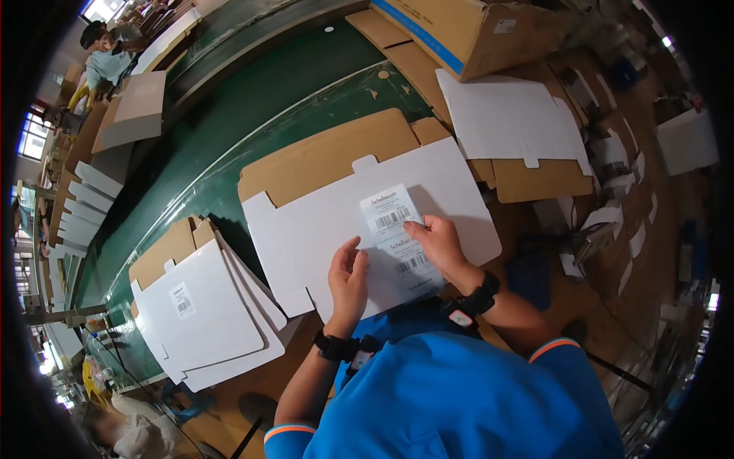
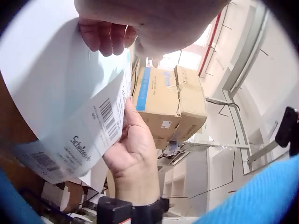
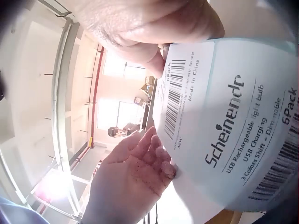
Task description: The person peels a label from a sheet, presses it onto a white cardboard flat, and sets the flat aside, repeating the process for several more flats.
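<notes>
A strip of printed barcode labels (image 1: 391, 210) lies over a flat white carton (image 1: 306, 237) in the head view. The right hand (image 1: 443, 246) pinches the strip at its right edge between thumb and fingers. To the left of the strip, the left hand (image 1: 348, 284) is held with loosely bent fingers, holding nothing. In the left wrist view the right hand (image 2: 135, 149) grips the label strip (image 2: 105, 114), which bends down toward the lower left. The right wrist view shows the labels (image 3: 233, 121) close up, with the left hand (image 3: 131, 179) beside them.
Stacked white cartons, one bearing a label (image 1: 182, 300), lie at the left on the green table (image 1: 306, 92). Another white flat carton (image 1: 508, 115) lies at the right, below a large brown box (image 1: 505, 38). A person (image 1: 111, 57) is at the far upper left.
</notes>
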{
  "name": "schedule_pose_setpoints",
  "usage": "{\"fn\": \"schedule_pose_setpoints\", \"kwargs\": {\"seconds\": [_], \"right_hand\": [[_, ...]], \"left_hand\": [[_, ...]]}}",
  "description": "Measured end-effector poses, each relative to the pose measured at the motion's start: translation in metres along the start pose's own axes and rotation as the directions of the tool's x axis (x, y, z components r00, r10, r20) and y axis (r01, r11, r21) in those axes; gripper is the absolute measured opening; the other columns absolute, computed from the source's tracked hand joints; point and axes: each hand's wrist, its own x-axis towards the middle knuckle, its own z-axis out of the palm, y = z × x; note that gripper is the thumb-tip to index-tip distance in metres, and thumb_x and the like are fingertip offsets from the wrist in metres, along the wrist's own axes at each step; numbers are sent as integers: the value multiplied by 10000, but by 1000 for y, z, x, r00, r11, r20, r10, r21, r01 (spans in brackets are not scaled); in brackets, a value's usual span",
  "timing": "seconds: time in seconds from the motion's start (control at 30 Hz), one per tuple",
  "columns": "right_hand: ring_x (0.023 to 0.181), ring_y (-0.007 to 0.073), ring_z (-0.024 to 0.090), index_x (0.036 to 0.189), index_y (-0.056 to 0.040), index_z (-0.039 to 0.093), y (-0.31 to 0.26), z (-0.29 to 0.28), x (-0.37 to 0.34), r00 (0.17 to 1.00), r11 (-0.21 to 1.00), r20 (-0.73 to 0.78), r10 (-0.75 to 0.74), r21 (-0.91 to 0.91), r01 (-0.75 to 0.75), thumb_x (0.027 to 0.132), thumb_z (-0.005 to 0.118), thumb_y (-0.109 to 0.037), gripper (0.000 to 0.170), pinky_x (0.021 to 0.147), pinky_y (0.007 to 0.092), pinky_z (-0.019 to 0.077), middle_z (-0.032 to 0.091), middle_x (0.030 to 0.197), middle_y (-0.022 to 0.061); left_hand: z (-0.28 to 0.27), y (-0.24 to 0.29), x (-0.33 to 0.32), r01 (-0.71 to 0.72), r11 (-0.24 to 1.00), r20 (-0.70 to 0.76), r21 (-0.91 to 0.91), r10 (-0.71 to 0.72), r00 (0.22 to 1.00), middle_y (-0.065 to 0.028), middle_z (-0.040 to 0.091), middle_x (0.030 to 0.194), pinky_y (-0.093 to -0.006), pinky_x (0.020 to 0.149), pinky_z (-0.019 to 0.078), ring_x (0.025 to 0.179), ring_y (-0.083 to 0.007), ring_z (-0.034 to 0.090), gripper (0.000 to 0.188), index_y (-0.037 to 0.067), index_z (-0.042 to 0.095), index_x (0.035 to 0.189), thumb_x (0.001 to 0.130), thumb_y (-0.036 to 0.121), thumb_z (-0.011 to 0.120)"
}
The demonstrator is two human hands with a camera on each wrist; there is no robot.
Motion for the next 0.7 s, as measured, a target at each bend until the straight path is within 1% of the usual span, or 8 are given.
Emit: {"fn": "schedule_pose_setpoints", "kwargs": {"seconds": [0.1,0.2,0.3,0.4,0.5,0.6,0.7], "right_hand": [[696,96,606,910,68,621,7,1,8,1000,999,-5,-1,-44,0,876,601,-97,170,617,213,485,661,827,87],[694,92,602,903,66,623,10,3,11,1000,1000,-12,23,-14,-24,875,603,-103,173,615,214,483,660,822,85],[688,89,597,904,61,626,11,2,14,1000,997,-10,27,-71,-27,877,602,-112,177,610,215,481,659,815,79],[684,85,593,907,59,627,16,1,17,999,997,-5,39,-66,-39,877,600,-118,182,604,219,479,656,806,69],[685,84,590,913,55,629,14,0,18,999,994,6,42,-99,-41,877,599,-119,181,600,218,475,654,800,64],[682,81,585,910,53,631,10,1,18,998,978,-11,58,-199,-59,876,600,-119,178,597,218,472,653,797,62],[583,85,561,820,37,651,18,2,21,999,991,-45,-26,-132,19,836,635,-165,203,526,254,445,642,665,73]], "left_hand": [[2,-2,-1,-34,997,-31,67,36,999,-41,548,906,-233,695,448,779,-99,517,263,-2,539,1145,898,88,536],[6,4,0,-174,941,-8,291,184,983,-54,534,900,-244,706,452,784,-132,528,249,8,570,1104,861,60,566],[9,5,3,-207,900,-10,384,228,974,-90,534,921,-286,734,458,818,-198,544,269,14,587,1076,807,27,589],[10,-1,7,-369,755,70,543,397,915,-97,526,956,-277,739,460,871,-186,525,266,17,587,1090,824,31,582],[14,5,6,-419,686,87,595,463,882,-123,535,980,-323,792,451,918,-251,526,284,30,593,1082,798,25,588],[18,10,8,-472,635,124,611,513,850,-137,544,1008,-364,835,435,953,-288,520,287,21,591,1072,785,21,589],[20,12,13,-497,590,183,636,511,840,-148,546,1086,-413,896,390,1034,-316,502,362,11,564,1112,753,40,603]]}}
